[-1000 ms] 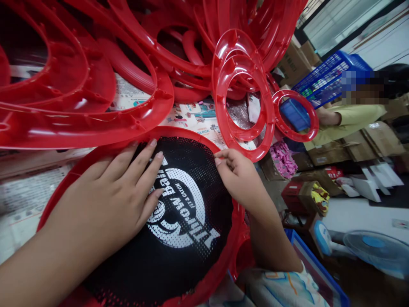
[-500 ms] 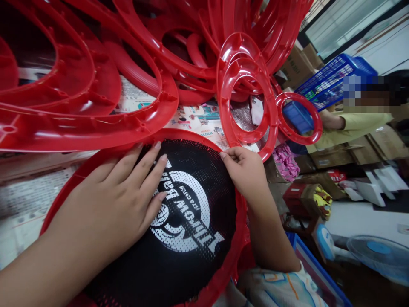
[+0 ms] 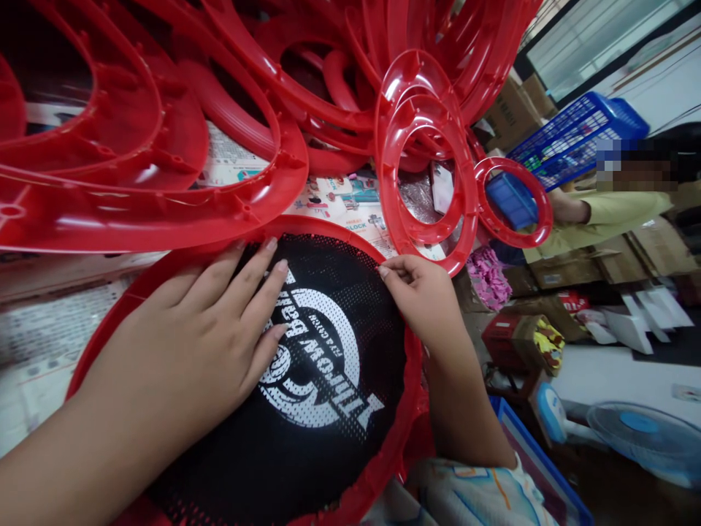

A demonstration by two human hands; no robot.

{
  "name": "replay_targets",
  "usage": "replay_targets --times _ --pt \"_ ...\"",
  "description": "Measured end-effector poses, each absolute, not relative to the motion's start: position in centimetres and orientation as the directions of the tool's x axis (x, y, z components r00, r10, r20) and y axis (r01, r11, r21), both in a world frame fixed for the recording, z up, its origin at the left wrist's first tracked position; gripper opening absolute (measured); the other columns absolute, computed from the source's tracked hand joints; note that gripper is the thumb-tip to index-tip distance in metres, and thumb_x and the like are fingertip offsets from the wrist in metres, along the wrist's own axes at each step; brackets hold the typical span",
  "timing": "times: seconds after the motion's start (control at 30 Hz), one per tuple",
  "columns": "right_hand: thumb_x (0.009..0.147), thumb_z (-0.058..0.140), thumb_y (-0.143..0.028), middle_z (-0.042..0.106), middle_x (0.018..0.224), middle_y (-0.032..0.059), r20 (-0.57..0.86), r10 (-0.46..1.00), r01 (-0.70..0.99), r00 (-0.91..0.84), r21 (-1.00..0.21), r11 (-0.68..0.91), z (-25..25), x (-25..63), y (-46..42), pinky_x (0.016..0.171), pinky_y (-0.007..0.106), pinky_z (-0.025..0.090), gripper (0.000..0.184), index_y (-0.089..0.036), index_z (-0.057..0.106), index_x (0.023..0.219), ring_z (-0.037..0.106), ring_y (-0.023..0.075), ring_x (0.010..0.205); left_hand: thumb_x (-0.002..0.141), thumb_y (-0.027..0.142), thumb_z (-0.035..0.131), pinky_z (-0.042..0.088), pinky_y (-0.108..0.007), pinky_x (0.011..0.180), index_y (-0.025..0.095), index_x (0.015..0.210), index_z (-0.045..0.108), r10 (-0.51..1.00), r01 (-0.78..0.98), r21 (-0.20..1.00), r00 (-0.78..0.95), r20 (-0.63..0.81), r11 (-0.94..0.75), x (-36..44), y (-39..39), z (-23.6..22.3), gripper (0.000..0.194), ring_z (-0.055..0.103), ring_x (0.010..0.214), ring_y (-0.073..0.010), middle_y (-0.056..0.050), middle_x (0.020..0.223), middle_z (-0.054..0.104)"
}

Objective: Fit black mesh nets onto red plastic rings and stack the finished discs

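Observation:
A round black mesh net (image 3: 328, 467) with a white "Throw Ball" print lies inside a red plastic ring (image 3: 104, 351) in front of me. My left hand (image 3: 202, 329) rests flat on the net's left part, fingers spread, their tips near the ring's far rim. At the far right rim, my right hand (image 3: 419, 292) pinches the edge of the net between thumb and index finger, where net and ring meet. The other right fingers are curled. My left hand and forearm cover part of the net and print.
Many red plastic rings (image 3: 274, 190) lean in heaps beyond the net, with smaller rings (image 3: 465, 183) to their right. Printed cardboard (image 3: 350, 212) covers the table. To the right are a blue basket (image 3: 580, 139), another person in a yellow sleeve (image 3: 618, 215), cartons and a fan (image 3: 640, 431).
Both hands keep nearly the same places on the net and ring. The view has shifted very slightly; nothing has been let go.

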State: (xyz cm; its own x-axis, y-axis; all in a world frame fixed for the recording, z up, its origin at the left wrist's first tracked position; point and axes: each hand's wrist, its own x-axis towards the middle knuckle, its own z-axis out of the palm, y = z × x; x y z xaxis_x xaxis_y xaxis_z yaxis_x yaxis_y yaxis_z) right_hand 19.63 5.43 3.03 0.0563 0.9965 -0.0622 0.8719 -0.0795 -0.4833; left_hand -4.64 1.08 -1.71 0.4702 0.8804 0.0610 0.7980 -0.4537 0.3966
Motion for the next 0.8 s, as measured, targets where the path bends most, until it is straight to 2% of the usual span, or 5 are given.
replay_targets --times 0.13,0.27,0.4,0.6,0.8 --pt "0.079 0.066 -0.023 0.064 0.073 0.0001 -0.077 0.996 0.785 0.042 -0.614 -0.081 3.0 20.0 4.9 0.064 0.027 0.046 0.024 -0.016 0.069 0.101 0.057 0.0124 0.063 0.093 0.027 0.012 0.037 -0.069 0.100 0.003 0.141 0.043 0.866 0.786 0.392 0.497 0.061 -0.478 -4.8 1.1 -1.4 0.062 0.030 0.141 -0.0443 -0.020 0.152 0.036" --pt "0.076 0.067 -0.020 0.062 0.072 -0.0014 -0.075 0.997 0.720 0.020 -0.691 -0.067 3.1 20.1 4.5 0.059 0.024 0.044 0.027 -0.015 0.068 0.103 0.054 0.0098 0.061 0.094 0.029 0.012 0.037 -0.068 0.099 0.003 0.142 0.041 0.847 0.760 0.382 0.511 0.148 -0.525 -5.1 0.8 -2.1 0.062 0.031 0.141 -0.0440 -0.022 0.152 0.035" --pt "0.079 0.064 -0.021 0.060 0.070 -0.0023 -0.080 0.997 0.729 -0.011 -0.682 -0.047 3.4 19.9 3.9 0.055 0.023 0.041 0.024 -0.015 0.067 0.102 0.052 0.0088 0.057 0.094 0.036 0.015 0.041 -0.069 0.092 0.000 0.141 0.042 0.816 0.754 0.318 0.498 0.292 -0.574 -5.0 0.8 -3.0 0.065 0.038 0.135 -0.0486 -0.025 0.151 0.034" --pt "0.078 0.065 -0.019 0.060 0.071 -0.0027 -0.051 0.999 0.737 -0.002 -0.675 -0.033 3.5 20.4 3.6 0.056 0.024 0.041 0.026 -0.017 0.064 0.104 0.052 0.0091 0.058 0.094 0.035 0.016 0.042 -0.069 0.090 0.001 0.144 0.038 0.815 0.757 0.309 0.501 0.292 -0.576 -5.1 0.9 -3.2 0.064 0.039 0.134 -0.0499 -0.025 0.150 0.036" --pt "0.077 0.064 -0.020 0.058 0.069 -0.0034 -0.033 0.993 0.647 0.112 -0.756 -0.098 2.8 21.2 4.3 0.059 0.025 0.042 0.025 -0.018 0.060 0.101 0.053 0.0108 0.061 0.094 0.035 0.019 0.042 -0.070 0.089 0.009 0.153 0.013 0.806 0.741 0.323 0.510 0.299 -0.589 -5.3 0.8 -3.5 0.064 0.037 0.135 -0.0497 -0.022 0.153 0.032"
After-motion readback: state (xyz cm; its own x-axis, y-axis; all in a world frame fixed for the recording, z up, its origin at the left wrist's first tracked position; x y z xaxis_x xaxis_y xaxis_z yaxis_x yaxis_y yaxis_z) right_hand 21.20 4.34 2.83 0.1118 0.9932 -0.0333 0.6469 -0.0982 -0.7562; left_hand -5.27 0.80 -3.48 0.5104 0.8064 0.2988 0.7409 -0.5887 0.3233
